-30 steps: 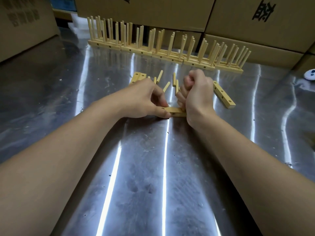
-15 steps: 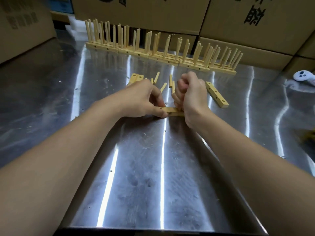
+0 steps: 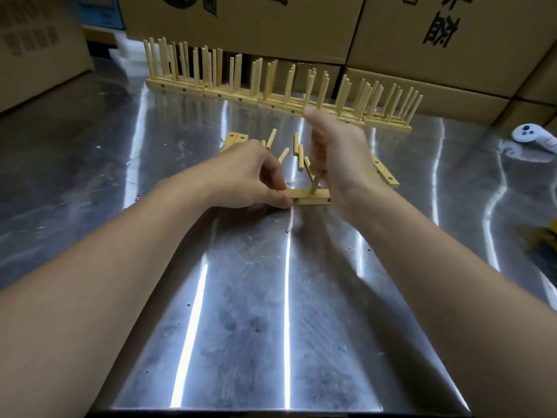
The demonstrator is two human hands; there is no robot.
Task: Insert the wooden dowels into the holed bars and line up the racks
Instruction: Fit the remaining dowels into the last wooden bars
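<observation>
A short holed wooden bar (image 3: 307,197) lies flat on the steel table (image 3: 256,297) in the middle. My left hand (image 3: 244,173) pinches its left end between thumb and fingers. One dowel (image 3: 315,184) stands tilted in the bar's top. My right hand (image 3: 340,158) is raised over the bar's right end with fingers loosely curled around the dowel's upper part. Loose dowels (image 3: 300,152) lie just behind the hands. Spare holed bars lie at the left (image 3: 235,138) and the right (image 3: 385,173). A long row of finished racks (image 3: 271,95) stands at the back.
Stacked cardboard boxes (image 3: 301,25) wall in the table's far side and left. A white controller (image 3: 533,137) lies at the right edge, and something yellow (image 3: 550,236) sits lower right. The table's front edge (image 3: 271,411) is close to me.
My right hand has lifted from a tight fist over the bar to a higher, looser grip, exposing the dowel standing in the bar. My left hand kept holding the bar's left end.
</observation>
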